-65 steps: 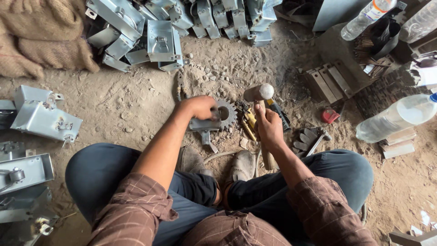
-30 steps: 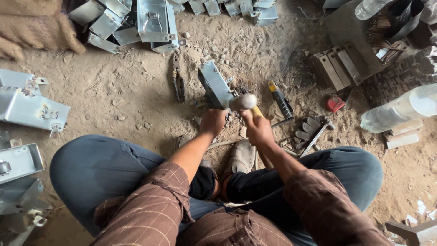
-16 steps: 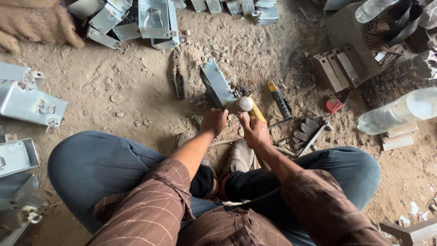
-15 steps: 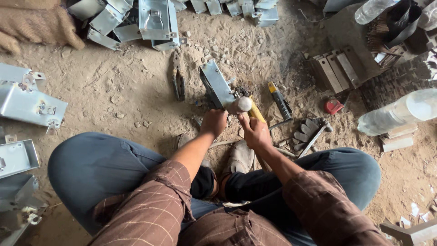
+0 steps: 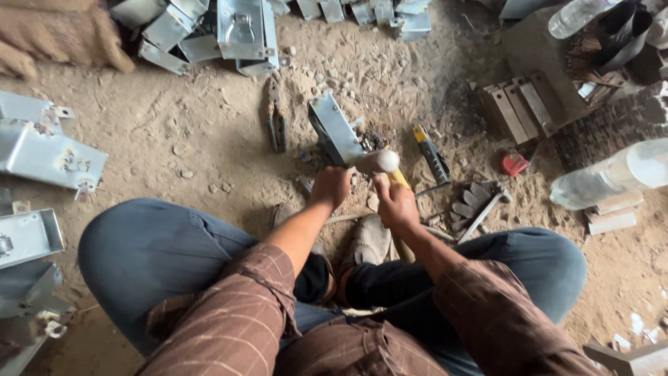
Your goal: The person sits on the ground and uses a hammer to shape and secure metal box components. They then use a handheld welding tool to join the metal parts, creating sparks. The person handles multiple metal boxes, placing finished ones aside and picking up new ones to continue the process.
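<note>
Toothed gear gone from under the left hand (image 5: 332,185); a grey metal bracket (image 5: 335,130) stands there instead, tilted on edge. Hammer (image 5: 376,161) in the right hand (image 5: 398,205) sits lower, head against the bracket (view shifted slightly).

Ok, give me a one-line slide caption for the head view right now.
Seated on a dirt floor, left hand steadies a grey metal bracket while right hand holds a hammer against it.
</note>
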